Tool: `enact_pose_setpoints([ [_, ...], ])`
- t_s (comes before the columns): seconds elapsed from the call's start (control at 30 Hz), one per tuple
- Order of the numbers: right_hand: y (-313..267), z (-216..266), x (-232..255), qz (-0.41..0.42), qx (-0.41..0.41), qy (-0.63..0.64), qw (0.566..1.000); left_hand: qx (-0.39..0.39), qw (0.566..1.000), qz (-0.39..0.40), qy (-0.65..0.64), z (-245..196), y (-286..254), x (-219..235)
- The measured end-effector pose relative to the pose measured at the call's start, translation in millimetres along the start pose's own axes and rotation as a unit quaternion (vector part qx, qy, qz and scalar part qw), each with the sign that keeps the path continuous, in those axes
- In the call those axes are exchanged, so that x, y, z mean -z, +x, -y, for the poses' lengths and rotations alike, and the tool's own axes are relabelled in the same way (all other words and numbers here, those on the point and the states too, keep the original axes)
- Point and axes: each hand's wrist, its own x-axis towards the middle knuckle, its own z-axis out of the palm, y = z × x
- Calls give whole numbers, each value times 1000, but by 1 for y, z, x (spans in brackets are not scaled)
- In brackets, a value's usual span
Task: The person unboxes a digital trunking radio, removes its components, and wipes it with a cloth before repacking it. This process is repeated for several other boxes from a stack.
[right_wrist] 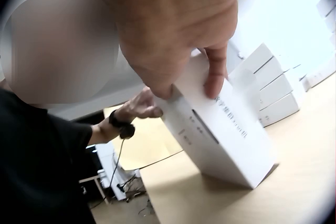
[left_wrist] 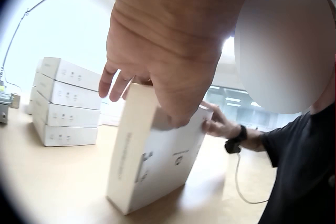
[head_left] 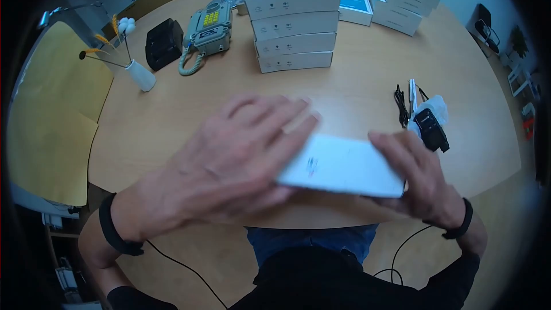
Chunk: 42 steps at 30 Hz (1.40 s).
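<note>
A white box point(head_left: 353, 163) with small dark print stands on its narrow side at the table's near edge, between both hands. My right hand point(head_left: 422, 175) grips its right end, thumb and fingers on opposite faces. At the other end my left hand point(head_left: 229, 155), blurred in the head view, lies over the corner. In the left wrist view its thumb rests against the box's broad face point(left_wrist: 168, 161), with the fingers beyond the edge. The right wrist view shows dark lettering on a side of the box point(right_wrist: 231, 119) beneath the right fingers.
A stack of white boxes with blue tops point(head_left: 295, 28) stands at the back, more boxes point(head_left: 402, 3) behind right. Left are a telephone point(head_left: 209, 26), a black holder point(head_left: 164, 44) and a white vase point(head_left: 140, 76). A black device point(head_left: 431, 129) and cables point(head_left: 400, 105) lie right.
</note>
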Motion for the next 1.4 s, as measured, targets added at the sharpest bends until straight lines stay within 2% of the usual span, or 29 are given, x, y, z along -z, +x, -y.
enact_pose_setpoints([
  [0.03,3,9,-14,-66,75,-45,994,-26,999,4,-32,-12,3,2],
  [0.07,0,14,-27,-83,122,-89,985,-52,996,10,-66,-27,6,1],
  [0.1,-3,21,-37,-78,137,-98,983,-26,999,-18,-40,-43,0,-29],
  [0.17,-6,26,-47,-79,158,-102,979,-9,1000,-18,-5,-53,-15,-40],
  [0.23,-13,22,-51,26,137,18,990,34,998,-33,35,-54,-35,-53],
  [0.27,-20,19,-52,21,142,26,989,39,998,-26,40,-42,-51,-61],
  [0.33,-41,9,-51,66,73,-31,995,42,991,-32,123,-13,-95,-78],
  [0.37,-48,3,-49,73,39,-26,996,45,991,-24,126,3,-118,-86],
  [0.4,-54,-5,-51,70,40,-19,997,78,993,-19,88,18,-140,-93],
  [0.47,-62,-19,-56,67,-38,-6,997,116,992,-14,50,28,-160,-90],
  [0.5,-60,-25,-58,56,-29,0,998,165,985,36,36,30,-165,-86],
  [0.53,-55,-28,-60,53,-27,0,998,212,973,84,23,32,-163,-82],
  [0.57,-49,-29,-60,55,-30,6,998,223,968,111,27,30,-157,-76],
  [0.63,-34,-29,-62,58,-33,11,998,229,968,95,41,27,-131,-64],
  [0.7,-15,-31,-66,77,-55,84,992,237,967,77,53,30,-103,-70],
  [0.73,-8,-36,-67,78,-53,83,992,272,961,53,21,35,-90,-79],
  [0.77,-1,-41,-69,90,-87,162,979,306,952,29,-12,38,-85,-86],
  [0.8,3,-44,-71,101,-121,240,958,308,951,27,-12,39,-87,-92],
  [0.83,6,-45,-76,76,-201,363,907,334,942,20,-16,41,-88,-99],
  [0.87,4,-54,-80,74,-201,361,908,356,934,14,-18,43,-86,-104],
  [0.93,-5,-73,-84,68,-353,535,765,361,932,2,-15,44,-99,-104],
  [0.97,-5,-74,-82,19,-354,565,745,397,918,9,-10,49,-108,-103],
  [1.0,-6,-75,-82,-1,-360,556,749,427,904,15,-4,55,-115,-103],
  [1.07,-7,-78,-85,0,-363,578,730,436,900,19,-10,66,-128,-97],
  [1.1,-8,-80,-90,9,-349,573,742,419,908,15,-9,68,-129,-98],
  [1.17,-11,-79,-92,38,-327,558,762,441,897,30,2,69,-131,-97],
  [1.4,-13,-81,-96,20,-322,563,761,439,897,48,13,69,-129,-97],
])
